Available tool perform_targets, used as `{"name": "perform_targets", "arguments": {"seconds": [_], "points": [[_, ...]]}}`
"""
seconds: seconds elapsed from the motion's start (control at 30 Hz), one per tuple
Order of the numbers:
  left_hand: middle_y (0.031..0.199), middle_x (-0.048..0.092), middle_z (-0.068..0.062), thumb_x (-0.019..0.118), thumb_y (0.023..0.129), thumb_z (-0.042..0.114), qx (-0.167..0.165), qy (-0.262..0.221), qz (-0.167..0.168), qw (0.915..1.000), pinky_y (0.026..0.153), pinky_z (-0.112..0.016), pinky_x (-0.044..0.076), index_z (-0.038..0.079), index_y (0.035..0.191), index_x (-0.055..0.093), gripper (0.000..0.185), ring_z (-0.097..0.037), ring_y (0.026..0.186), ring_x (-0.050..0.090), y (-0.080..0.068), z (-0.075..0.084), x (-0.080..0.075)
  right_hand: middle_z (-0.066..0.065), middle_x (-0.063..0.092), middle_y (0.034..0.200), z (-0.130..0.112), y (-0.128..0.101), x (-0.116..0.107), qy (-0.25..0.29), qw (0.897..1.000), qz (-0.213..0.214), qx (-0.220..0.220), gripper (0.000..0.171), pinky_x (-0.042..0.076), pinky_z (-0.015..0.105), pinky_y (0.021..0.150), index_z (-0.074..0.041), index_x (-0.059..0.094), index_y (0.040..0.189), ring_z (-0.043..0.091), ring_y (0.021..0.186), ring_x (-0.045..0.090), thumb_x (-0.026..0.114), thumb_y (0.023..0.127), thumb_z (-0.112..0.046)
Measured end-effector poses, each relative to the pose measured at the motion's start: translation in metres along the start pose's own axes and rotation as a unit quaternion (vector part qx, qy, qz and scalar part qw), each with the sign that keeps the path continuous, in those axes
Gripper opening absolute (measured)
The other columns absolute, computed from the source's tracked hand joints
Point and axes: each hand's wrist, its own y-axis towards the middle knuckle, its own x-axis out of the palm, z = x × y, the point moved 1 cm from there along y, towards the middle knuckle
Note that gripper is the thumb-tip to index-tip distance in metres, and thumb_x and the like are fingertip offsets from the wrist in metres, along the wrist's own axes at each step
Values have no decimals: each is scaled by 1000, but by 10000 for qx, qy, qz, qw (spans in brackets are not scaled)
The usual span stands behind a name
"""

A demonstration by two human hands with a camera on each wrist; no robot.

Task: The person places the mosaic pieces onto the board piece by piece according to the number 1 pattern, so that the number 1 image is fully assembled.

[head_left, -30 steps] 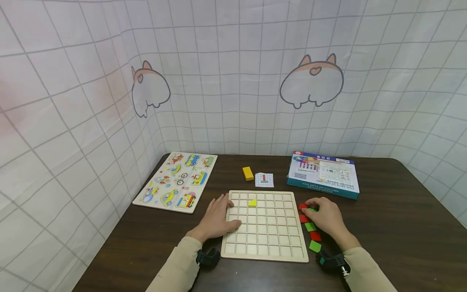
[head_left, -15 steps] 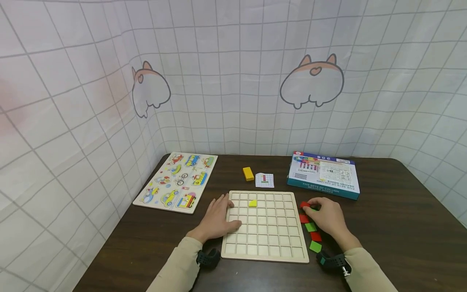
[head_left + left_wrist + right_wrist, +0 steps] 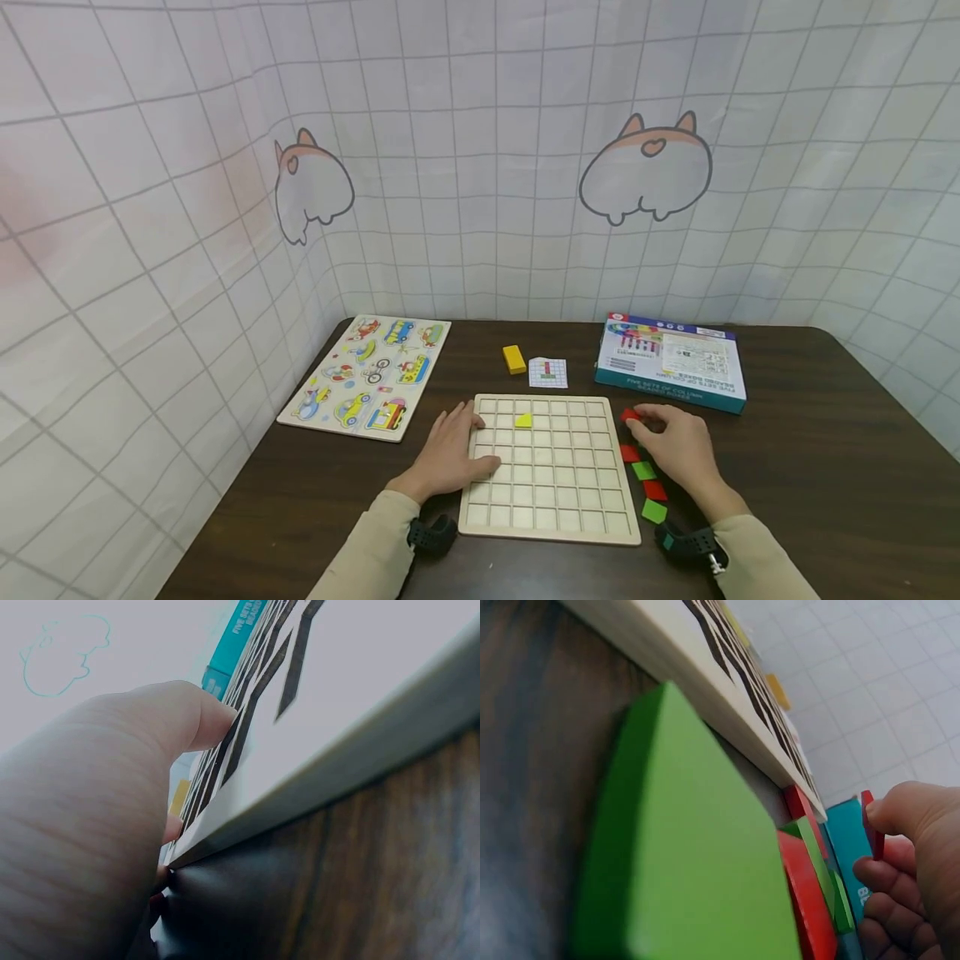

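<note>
Red tile, flat, glossy and square, is pinched by the right hand beside the pale wooden grid board, where the left hand lies flat, fingers relaxed.

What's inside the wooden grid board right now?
One yellow piece sits in a cell of the wooden grid board, in the second row from the far edge. The other visible cells are bare. The left hand rests flat over the left edge, hiding a few cells.

board: pale wood, square grid
piece on board: yellow
tiles: red and green, alternating
held tile: red
block: yellow
box: teal sides, multicoloured print
table: dark brown woodgrain
sleeves: beige
</note>
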Motion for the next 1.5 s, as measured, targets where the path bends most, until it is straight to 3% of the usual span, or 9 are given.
{"name": "perform_targets", "arguments": {"seconds": [0.23,0.47,0.67,0.93,1.2,1.5], "points": [[157,27,-19,68,82,46,-40,34,13,10000,119,-52,10,9,119,52,54,-34,147,20,0,3,-3,13,70,103,-17,0,1,96,9997,-143,-198,30,54,40,70,-3,72,110,23,84,60,72,88,-23],[157,28,-18,68,82,46,-60,86,35,9999,120,-52,9,9,119,51,55,-33,147,20,1,0,-2,6,66,96,-37,2,7,161,9982,-178,-545,25,44,30,63,-5,74,105,21,78,51,75,85,-21],[156,29,-18,68,82,46,-51,19,15,10000,120,-52,10,10,119,51,54,-34,147,20,-1,-2,-1,5,65,97,-50,3,15,337,9965,-315,-692,25,38,29,59,-7,74,104,21,75,49,76,85,-22],[155,30,-19,68,82,45,-47,-45,-16,10000,119,-53,10,10,117,51,52,-35,147,21,-3,-1,1,2,66,103,-65,8,29,332,9944,-482,-880,24,50,37,73,-10,74,105,20,85,56,75,85,-24],[155,28,-22,67,81,47,-133,2,-76,9999,119,-52,11,10,117,50,54,-36,146,21,-2,-1,3,-1,67,98,-76,12,42,983,9865,-1120,-675,23,47,31,70,-12,74,107,18,82,53,75,86,-21],[155,29,-21,67,81,46,-94,55,-26,9999,119,-52,11,11,117,50,54,-35,146,21,0,3,-1,-2,64,94,-82,22,55,745,9873,-1242,-647,24,42,29,63,-12,74,107,16,77,48,75,84,-21]]}}
